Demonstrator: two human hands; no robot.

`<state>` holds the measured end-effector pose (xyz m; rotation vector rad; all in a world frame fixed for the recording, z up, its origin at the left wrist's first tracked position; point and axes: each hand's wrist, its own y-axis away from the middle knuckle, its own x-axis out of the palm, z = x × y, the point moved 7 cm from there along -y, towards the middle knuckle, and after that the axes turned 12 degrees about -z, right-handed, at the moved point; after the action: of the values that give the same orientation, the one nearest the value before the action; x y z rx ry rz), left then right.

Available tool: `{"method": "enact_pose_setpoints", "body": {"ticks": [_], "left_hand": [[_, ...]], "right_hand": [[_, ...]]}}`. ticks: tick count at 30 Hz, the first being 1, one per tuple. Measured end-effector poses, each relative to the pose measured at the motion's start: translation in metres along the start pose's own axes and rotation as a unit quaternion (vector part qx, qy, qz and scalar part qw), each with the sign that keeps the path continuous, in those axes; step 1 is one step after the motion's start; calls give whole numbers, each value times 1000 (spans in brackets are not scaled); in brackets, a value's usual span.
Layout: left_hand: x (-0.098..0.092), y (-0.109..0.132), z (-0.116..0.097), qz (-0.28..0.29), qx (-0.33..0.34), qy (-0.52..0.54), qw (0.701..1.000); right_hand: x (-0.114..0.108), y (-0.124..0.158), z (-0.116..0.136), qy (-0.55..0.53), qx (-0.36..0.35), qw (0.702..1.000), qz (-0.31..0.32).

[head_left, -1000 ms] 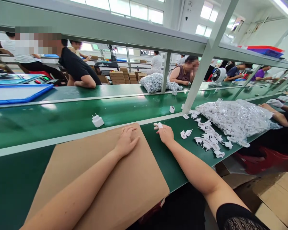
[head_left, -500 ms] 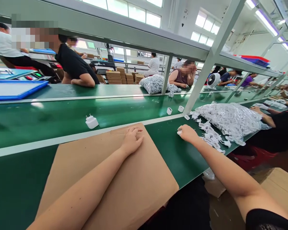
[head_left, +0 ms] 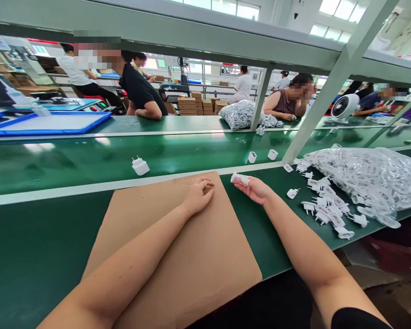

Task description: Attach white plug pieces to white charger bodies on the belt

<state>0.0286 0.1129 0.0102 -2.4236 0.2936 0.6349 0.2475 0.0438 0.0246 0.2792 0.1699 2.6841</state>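
Note:
My left hand (head_left: pixel 198 195) rests on a brown cardboard sheet (head_left: pixel 178 256), fingers loosely curled, with nothing in it. My right hand (head_left: pixel 255 188) hovers just right of the sheet over the green bench, pinching a small white plug part (head_left: pixel 239 178) in its fingertips. Several loose white plug parts (head_left: pixel 324 210) lie scattered to its right, beside a clear bag of white plug parts (head_left: pixel 370 176). One more white part (head_left: pixel 292 193) lies alone near my right hand.
A white charger (head_left: pixel 140 166) rides the green conveyor belt (head_left: pixel 89 160) beyond the sheet; two small white parts (head_left: pixel 252 157) sit further right. A grey slanted frame post (head_left: pixel 324 98) rises at right. A blue tray (head_left: pixel 51 123) sits far left. Other people work across the line.
My right hand reached right to the scattered parts, picked one up and came back toward the cardboard sheet with it. My left hand stayed on the sheet.

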Motion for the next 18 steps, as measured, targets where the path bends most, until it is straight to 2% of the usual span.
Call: {"method": "enact_pose_setpoints", "body": {"ticks": [4,9,13,15,18], "left_hand": [[1,2,3,-3,-15,-3,1000],[7,-13,16,1,-77,-19,997],[27,-57,9,9,-65,-59,996],[46,-84,3,19,-59,-75,995],[81,-121,-2,28,-87,-80,993]], "right_hand": [[-10,-3,-1,-43,-41,997,-57],[-20,-6,-5,-72,2,993,-95],[-22,-6,-5,-55,-9,990,-132],[-27,-4,-2,-15,-48,984,-172],[-34,-3,3,31,-100,971,-215]]}}
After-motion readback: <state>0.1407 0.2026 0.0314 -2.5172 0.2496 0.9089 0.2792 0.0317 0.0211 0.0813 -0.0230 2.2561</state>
